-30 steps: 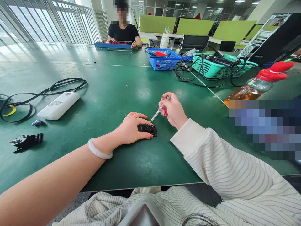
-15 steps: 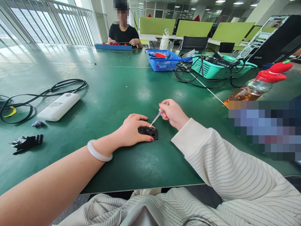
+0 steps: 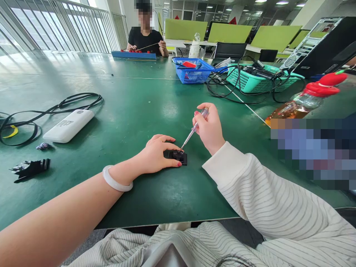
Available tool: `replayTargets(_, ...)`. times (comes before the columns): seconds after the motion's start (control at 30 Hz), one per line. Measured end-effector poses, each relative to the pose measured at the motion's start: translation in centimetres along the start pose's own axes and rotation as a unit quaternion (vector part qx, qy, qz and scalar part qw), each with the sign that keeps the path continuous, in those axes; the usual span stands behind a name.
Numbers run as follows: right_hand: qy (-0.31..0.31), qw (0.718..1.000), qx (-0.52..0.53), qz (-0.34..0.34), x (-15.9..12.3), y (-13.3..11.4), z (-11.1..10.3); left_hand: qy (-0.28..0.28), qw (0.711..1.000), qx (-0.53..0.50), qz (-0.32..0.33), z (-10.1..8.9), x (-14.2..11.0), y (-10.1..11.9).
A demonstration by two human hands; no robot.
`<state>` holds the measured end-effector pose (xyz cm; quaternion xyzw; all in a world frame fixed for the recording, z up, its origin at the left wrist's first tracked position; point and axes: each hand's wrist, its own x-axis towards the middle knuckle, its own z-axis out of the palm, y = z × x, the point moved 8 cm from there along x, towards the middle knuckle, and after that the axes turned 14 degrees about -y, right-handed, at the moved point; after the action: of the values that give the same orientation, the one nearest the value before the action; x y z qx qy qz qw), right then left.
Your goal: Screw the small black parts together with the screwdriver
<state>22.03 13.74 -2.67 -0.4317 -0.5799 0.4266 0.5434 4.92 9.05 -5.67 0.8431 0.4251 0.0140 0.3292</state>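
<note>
On the green table in front of me lies a small black rectangular part (image 3: 180,158), its left end hidden under my fingers. My left hand (image 3: 155,155) grips this part between thumb and forefinger, pressing it against the tabletop. A screwdriver (image 3: 193,130) with a clear handle and a thin metal shaft is held in my right hand (image 3: 209,128). It slants down to the left, and its tip is at the far edge of the black part, close to my left forefinger. Whether the tip touches the part I cannot tell.
At the left lie a white power bank (image 3: 69,125), a black cable (image 3: 55,107), a small dark bundle (image 3: 44,146) and a torn black piece (image 3: 30,170). Farther back stand a blue basket (image 3: 193,74), a green basket (image 3: 244,84) and a red-capped bottle (image 3: 303,100). A person (image 3: 146,40) sits opposite.
My right hand has risen and turned, so more of the screwdriver shows; its tip has shifted slightly right. My left hand stays put. The person opposite has raised one hand with a thin rod.
</note>
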Motion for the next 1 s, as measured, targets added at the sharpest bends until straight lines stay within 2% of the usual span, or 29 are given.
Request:
replayTargets(0.13, -0.021, 1.000, -0.002, -0.022, -0.3, -0.5, 0.4, 0.004, 1.000, 0.000, 0.005, -0.1, 0.0, 0.0)
replayTargets(0.33, -0.029, 0.999, 0.024, 0.005, 0.1, 0.4, 0.6, 0.002, 1.000, -0.002, 0.004, -0.1, -0.1, 0.0)
replayTargets(0.5, -0.044, 0.994, 0.059, 0.087, 0.3, 1.8, 1.1, -0.004, 1.000, -0.002, 0.001, 0.0, -0.1, -0.2)
replayTargets(0.7, -0.023, 0.983, 0.080, 0.166, -0.2, 3.0, 1.1, -0.008, 1.000, -0.007, 0.009, 0.1, -0.1, -0.5)
replayTargets(0.87, -0.018, 0.965, 0.107, 0.240, -1.0, 4.2, 1.7, 0.011, 1.000, 0.001, 0.002, -0.1, 0.1, -0.5)
replayTargets(0.93, 0.005, 0.971, 0.099, 0.216, -0.9, 3.8, 1.3, 0.011, 1.000, 0.007, -0.003, -0.1, 0.2, -0.4)
replayTargets(1.0, 0.042, 0.986, 0.075, 0.141, -0.5, 2.5, 0.3, 0.006, 1.000, 0.009, -0.002, -0.1, 0.2, -0.3)
